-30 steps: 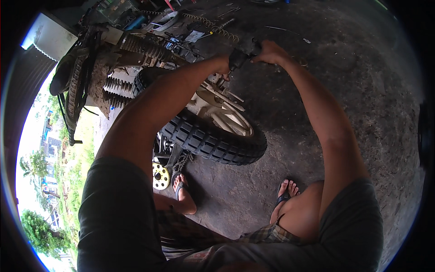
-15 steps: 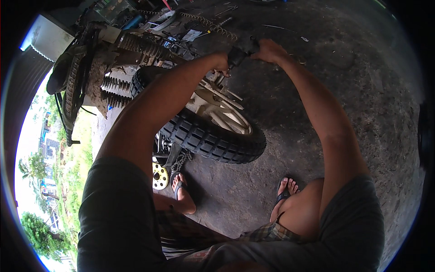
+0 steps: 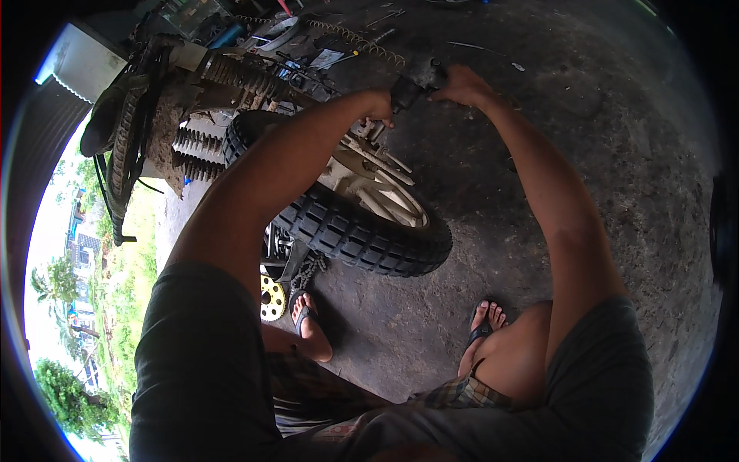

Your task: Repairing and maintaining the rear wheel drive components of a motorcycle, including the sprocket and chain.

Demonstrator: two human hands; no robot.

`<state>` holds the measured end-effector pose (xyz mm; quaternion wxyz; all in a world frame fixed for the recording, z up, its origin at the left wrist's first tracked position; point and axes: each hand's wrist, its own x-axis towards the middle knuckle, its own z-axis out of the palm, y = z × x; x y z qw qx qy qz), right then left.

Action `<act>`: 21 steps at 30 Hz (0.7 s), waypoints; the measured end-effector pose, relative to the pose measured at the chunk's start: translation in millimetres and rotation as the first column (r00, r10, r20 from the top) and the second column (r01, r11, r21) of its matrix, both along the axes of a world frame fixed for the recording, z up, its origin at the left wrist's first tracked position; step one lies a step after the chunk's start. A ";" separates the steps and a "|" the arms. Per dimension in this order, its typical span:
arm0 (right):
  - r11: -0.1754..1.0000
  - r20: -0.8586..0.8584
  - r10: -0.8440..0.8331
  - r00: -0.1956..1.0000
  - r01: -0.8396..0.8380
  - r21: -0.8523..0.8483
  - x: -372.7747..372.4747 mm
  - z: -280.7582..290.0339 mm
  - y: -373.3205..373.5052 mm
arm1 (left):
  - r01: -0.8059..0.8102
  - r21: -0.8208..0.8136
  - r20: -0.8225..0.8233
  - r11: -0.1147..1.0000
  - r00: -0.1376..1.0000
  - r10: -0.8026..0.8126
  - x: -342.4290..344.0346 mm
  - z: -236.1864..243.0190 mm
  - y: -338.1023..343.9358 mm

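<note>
A motorcycle wheel with a knobby black tyre (image 3: 362, 239) and a pale, dirty rim (image 3: 369, 192) lies tilted in front of me. By its far side, both hands hold a black power tool (image 3: 408, 91) that looks like an impact wrench. My left hand (image 3: 376, 105) is closed around its near left end, just above a silver metal piece (image 3: 377, 132) beside the hub. My right hand (image 3: 463, 86) grips the tool's right side, fingers curled and partly hidden. Whether the tool touches the silver piece cannot be made out.
Left of the wheel are the motorcycle's muddy body (image 3: 162, 131) and ribbed black fork boots (image 3: 198, 152). A yellow sprocket (image 3: 272, 299) and a chain (image 3: 309, 269) are near my left foot. Coil springs (image 3: 346, 35) and scattered parts lie on the dark floor farther away.
The black power tool has tilted and shifted slightly right, with my right hand moving a little with it. The wheel stays where it was.
</note>
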<state>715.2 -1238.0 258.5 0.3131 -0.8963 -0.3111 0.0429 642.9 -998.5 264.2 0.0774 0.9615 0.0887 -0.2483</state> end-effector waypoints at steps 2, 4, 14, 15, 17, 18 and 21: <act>1.000 -0.025 0.010 1.000 -0.009 0.029 1.3 -0.5 -1.8 | -0.032 -0.017 0.006 0.999 0.999 0.032 -3.9 -2.3 -1.3; 0.999 -0.074 0.011 0.997 -0.008 0.048 2.4 -1.1 -4.0 | -0.068 -0.015 -0.053 0.998 0.996 0.067 -7.6 -4.1 -3.4; 0.980 -0.228 -0.072 0.971 0.111 0.163 12.1 -36.5 -37.8 | 0.230 0.004 -0.090 0.973 0.969 -0.229 -1.0 -9.9 -12.2; 0.971 -0.314 -0.064 0.947 0.132 0.200 13.7 -43.3 -43.7 | 0.274 0.042 -0.082 0.961 0.959 -0.270 0.4 -10.8 -13.0; 0.955 -0.303 -0.049 0.952 0.133 0.265 12.0 -59.8 -52.0 | 0.317 0.078 -0.075 0.945 0.947 -0.311 2.6 -12.6 -15.4; 0.946 -0.322 -0.078 0.944 0.172 0.275 12.0 -65.6 -56.2 | 0.327 0.057 -0.047 0.943 0.945 -0.325 3.6 -12.9 -16.9; 0.896 -0.414 -0.027 0.910 0.205 0.394 2.4 -82.9 -72.6 | 0.396 0.093 -0.007 0.914 0.918 -0.397 3.7 -11.6 -21.9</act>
